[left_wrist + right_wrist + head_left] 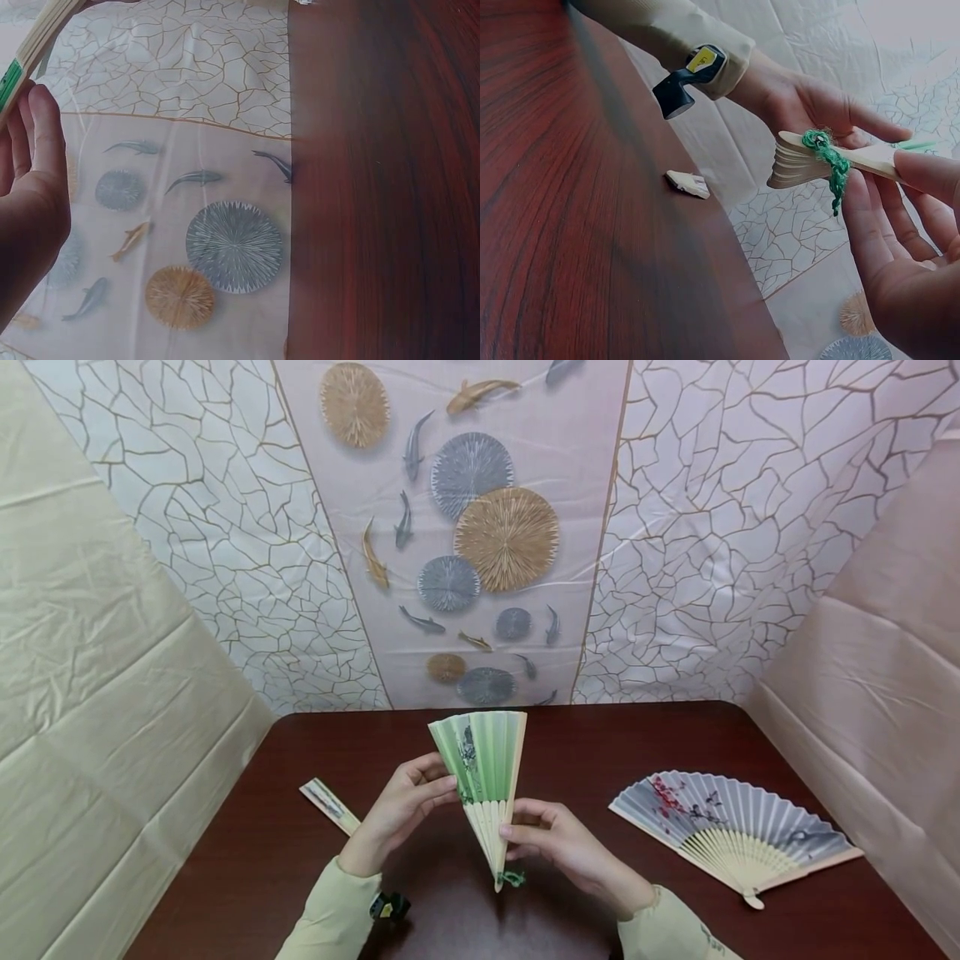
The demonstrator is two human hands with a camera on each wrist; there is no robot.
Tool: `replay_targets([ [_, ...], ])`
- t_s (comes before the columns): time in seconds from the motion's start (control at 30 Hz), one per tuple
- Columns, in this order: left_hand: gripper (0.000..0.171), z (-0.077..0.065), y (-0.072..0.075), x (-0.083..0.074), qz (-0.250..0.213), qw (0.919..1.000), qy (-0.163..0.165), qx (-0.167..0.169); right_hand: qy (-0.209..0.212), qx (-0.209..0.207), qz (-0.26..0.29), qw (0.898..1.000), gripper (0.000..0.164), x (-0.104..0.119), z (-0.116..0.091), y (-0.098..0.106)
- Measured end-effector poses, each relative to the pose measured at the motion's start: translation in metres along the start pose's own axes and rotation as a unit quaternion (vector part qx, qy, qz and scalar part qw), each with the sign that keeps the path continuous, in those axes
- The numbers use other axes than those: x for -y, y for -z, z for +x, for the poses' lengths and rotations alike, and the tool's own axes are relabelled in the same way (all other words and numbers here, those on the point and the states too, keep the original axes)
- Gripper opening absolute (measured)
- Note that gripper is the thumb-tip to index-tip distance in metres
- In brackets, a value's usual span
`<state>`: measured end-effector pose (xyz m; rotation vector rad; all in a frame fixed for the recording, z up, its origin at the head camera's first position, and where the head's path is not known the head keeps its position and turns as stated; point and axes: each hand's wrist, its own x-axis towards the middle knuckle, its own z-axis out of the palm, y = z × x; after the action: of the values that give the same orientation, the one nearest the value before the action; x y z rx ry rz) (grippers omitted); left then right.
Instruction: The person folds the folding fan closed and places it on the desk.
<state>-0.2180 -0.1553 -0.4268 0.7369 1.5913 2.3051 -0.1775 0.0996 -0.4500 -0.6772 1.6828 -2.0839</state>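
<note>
A green folding fan [495, 756], partly spread with its pleats upward, is held up over the middle of the dark table. My left hand [401, 806] holds its left edge, thumb in front and the other fingers behind. At the right edge my right hand [566, 843] pinches the pale outer rib between thumb and fingers. The ribs meet at the bottom, where a green cord [513, 878] hangs; this knotted cord [831, 169] shows close up in the right wrist view. From the left wrist, only a strip of the fan [37, 45] is visible beside the fingertips.
To the right an open grey fan [735, 818] with red blossoms lies spread on the table [570, 752]. A folded fan [330, 806] lies at the left, its near end hidden behind the left wrist. Patterned cloth [480, 635] hangs behind the table's far edge.
</note>
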Motion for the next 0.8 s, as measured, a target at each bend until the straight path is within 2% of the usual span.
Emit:
replay_targets([
  [0.2,0.029,0.0006,0.0,0.0023,-0.003,0.9999,0.006,-0.011,0.0,-0.006,-0.021,1.0,0.039,-0.0005,0.0003,0.0],
  [0.47,0.026,0.0011,-0.0005,0.0022,-0.006,0.9996,0.013,-0.022,-0.003,-0.004,-0.022,1.0,0.04,0.0,0.0014,-0.0004],
  [0.8,0.025,0.0019,0.0017,0.005,0.005,0.9997,0.019,-0.016,-0.001,0.017,-0.036,0.999,0.035,-0.0018,0.0058,-0.004],
])
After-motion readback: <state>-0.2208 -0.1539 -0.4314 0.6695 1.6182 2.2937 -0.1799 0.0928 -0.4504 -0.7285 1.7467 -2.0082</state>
